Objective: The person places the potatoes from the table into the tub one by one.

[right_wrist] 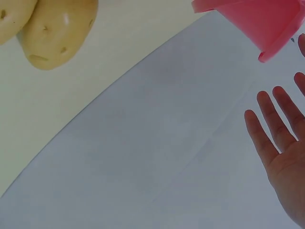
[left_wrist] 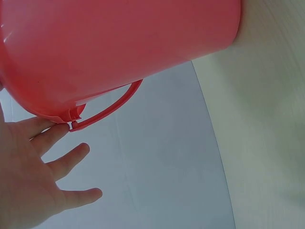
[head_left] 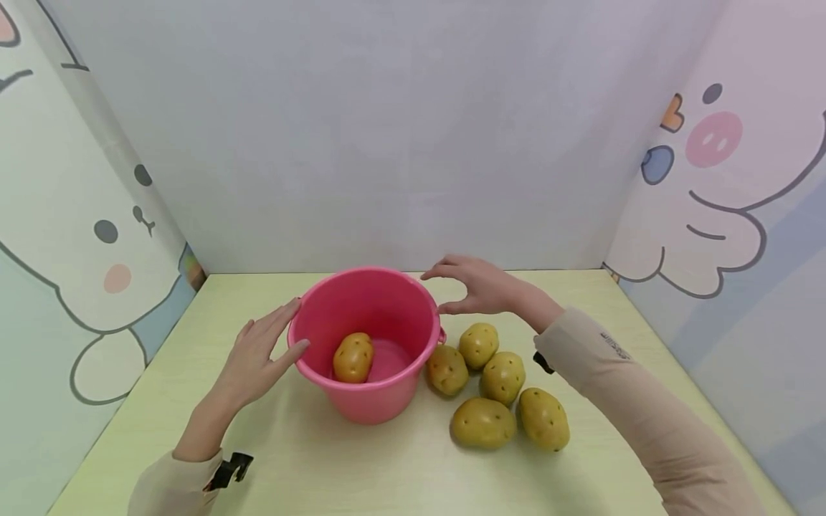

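A pink bucket (head_left: 374,403) stands on the table, tilted slightly in the head view, with one potato (head_left: 353,357) inside on its floor. My left hand (head_left: 254,362) is at the bucket's left rim, fingers extended and thumb reaching over the edge. In the left wrist view its spread fingertips are right by the lug of the red handle (left_wrist: 109,109). On the other side, my right hand (head_left: 484,287) hovers at the right rim with fingers spread and nothing in it. The right wrist view shows those fingers apart, below part of the bucket (right_wrist: 269,21).
Several potatoes (head_left: 482,424) lie in a group on the table (head_left: 387,476), right of the bucket and below my right forearm. A pale wall (head_left: 406,143) rises behind the table, and side panels with cartoon animals (head_left: 716,215) flank it.
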Tool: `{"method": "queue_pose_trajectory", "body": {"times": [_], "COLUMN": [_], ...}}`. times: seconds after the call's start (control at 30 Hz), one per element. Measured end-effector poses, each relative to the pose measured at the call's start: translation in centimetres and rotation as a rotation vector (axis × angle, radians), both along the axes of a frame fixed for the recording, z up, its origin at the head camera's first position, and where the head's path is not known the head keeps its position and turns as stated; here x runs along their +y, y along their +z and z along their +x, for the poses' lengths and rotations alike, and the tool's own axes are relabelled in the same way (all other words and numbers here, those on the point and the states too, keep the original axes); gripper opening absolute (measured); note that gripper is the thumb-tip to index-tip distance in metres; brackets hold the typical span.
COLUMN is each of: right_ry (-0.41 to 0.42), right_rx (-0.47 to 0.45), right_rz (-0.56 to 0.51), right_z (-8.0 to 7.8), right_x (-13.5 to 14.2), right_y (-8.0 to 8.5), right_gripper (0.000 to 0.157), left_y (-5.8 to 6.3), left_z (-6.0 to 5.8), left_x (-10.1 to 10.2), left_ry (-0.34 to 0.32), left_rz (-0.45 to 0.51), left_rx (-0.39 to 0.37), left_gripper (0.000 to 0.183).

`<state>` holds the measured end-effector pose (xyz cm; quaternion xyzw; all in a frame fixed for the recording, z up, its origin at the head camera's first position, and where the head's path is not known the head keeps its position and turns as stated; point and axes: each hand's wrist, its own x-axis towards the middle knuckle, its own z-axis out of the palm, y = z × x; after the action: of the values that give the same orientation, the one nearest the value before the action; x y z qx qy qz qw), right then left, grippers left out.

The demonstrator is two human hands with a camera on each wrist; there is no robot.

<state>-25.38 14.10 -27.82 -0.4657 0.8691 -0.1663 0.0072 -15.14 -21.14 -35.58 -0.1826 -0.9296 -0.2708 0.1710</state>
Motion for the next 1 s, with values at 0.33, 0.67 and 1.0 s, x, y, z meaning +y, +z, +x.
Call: {"method": "queue_pose_trajectory", "body": {"times": [0.33, 0.67, 1.0], "right_ry": [-0.043, -0.079, -0.079], "right_rx": [0.030, -0.007, -0.013], "right_rz": [0.017, 0.040, 0.064], "right_z": [0.4, 1.4, 2.4], "right_x": [2.4, 4.4, 6.1], "right_y": [-1.2, -2.5, -4.1], "right_gripper": [0.051, 0.052, 0.053], "left_y": [-0.1, 0.0, 0.0], "left_z": [0.0, 0.0, 0.0], "left_x": [0.0, 0.0, 0.0], "left_ry": [0.001, 0.005, 0.004], "left_rz": [0.002, -0.003, -0.005], "left_rx": [-0.001, -0.001, 0.009], "left_gripper": [0.066, 0.066, 0.066]}}
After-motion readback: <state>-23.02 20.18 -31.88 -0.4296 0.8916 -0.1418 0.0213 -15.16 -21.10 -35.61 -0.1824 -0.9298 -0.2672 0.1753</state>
